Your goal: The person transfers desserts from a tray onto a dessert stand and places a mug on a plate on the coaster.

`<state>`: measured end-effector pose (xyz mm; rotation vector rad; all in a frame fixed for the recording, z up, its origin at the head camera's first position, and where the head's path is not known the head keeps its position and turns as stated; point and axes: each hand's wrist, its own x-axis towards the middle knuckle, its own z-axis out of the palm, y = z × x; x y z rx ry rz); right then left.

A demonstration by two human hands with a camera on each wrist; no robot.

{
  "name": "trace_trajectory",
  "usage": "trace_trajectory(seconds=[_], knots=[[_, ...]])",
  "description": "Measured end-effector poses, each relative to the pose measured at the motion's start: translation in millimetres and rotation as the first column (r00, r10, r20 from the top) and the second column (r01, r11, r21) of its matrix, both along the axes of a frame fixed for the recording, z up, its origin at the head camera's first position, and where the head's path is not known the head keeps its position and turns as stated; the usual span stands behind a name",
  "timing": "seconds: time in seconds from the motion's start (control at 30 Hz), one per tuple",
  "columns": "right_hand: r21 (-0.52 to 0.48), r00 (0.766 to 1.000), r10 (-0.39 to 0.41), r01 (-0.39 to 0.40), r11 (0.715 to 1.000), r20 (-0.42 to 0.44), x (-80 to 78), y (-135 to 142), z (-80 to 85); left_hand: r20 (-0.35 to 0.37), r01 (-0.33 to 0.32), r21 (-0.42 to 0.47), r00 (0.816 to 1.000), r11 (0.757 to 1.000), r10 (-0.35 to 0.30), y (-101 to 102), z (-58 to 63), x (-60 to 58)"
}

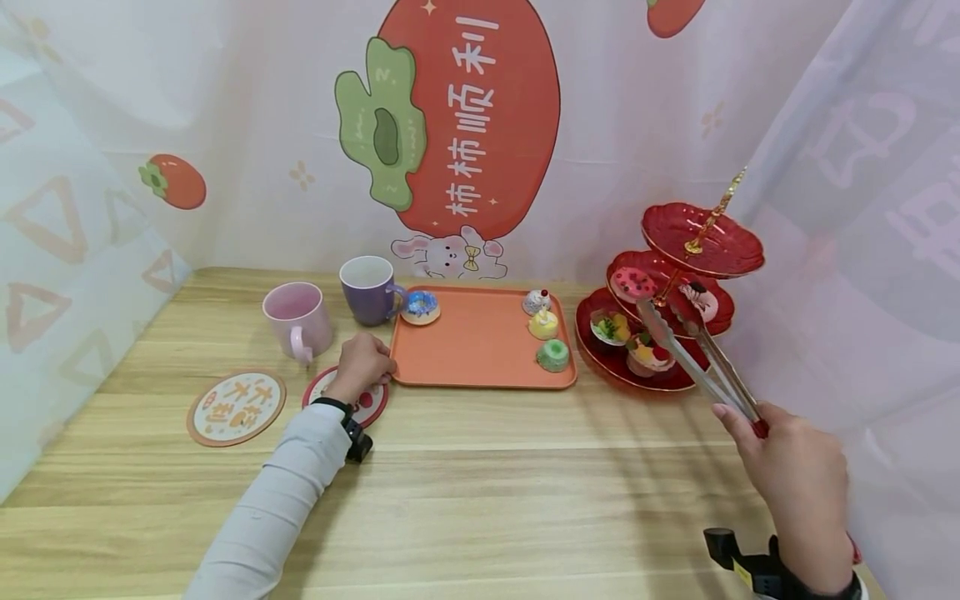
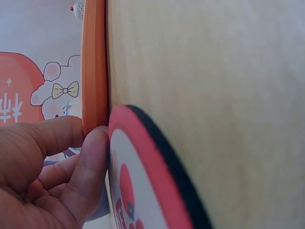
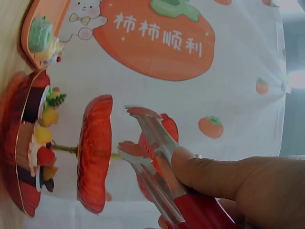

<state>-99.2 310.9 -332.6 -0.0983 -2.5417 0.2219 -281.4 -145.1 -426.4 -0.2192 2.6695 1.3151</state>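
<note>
My left hand (image 1: pixel 362 367) pinches the front left corner of the orange tray (image 1: pixel 472 350) between thumb and forefinger, over a red-rimmed round coaster (image 1: pixel 371 408). On the tray are a blue donut (image 1: pixel 422 307) at the left and a white cake (image 1: pixel 536 302), a yellow cake (image 1: pixel 543 323) and a green cake (image 1: pixel 553 355) at the right. My right hand (image 1: pixel 802 471) grips metal tongs (image 3: pixel 164 148) with red handles. Their tips are apart with nothing between them, in front of the red tiered stand (image 1: pixel 701 246). Its middle tier bears a dark pink donut (image 1: pixel 633 284) and a light pink donut (image 1: pixel 703 302).
Fruit-topped tarts (image 1: pixel 649 357) sit on the stand's bottom tier. A pink mug (image 1: pixel 297 317) and a purple mug (image 1: pixel 367 292) stand left of the tray, near another round coaster (image 1: pixel 236 408). A printed curtain (image 1: pixel 262 108) closes off the table's back and sides.
</note>
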Motion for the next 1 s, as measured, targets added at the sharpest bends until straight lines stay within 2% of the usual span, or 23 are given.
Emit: trace_trajectory(seconds=[0.23,0.5,0.73,1.0], knots=[[0.056,0.993,0.107,-0.105,0.993,-0.039,-9.2,-15,-5.8,0.018,0.003,0.002,1.0,1.0,-0.003,0,0.2,-0.7],[0.08,0.976,0.199,-0.192,0.978,-0.089,-22.9,-30,-12.9,0.002,0.006,-0.012,1.0,1.0,-0.006,0,-0.2,-0.5],[0.038,0.979,0.206,-0.206,0.978,0.011,-34.9,-46,-18.0,0.036,-0.004,0.003,0.999,1.0,0.004,0,-0.6,-2.2],[0.005,0.963,0.267,-0.267,0.964,0.04,-52.9,-57,-36.9,0.039,-0.009,0.004,0.999,1.0,0.009,0,-0.8,-3.3]])
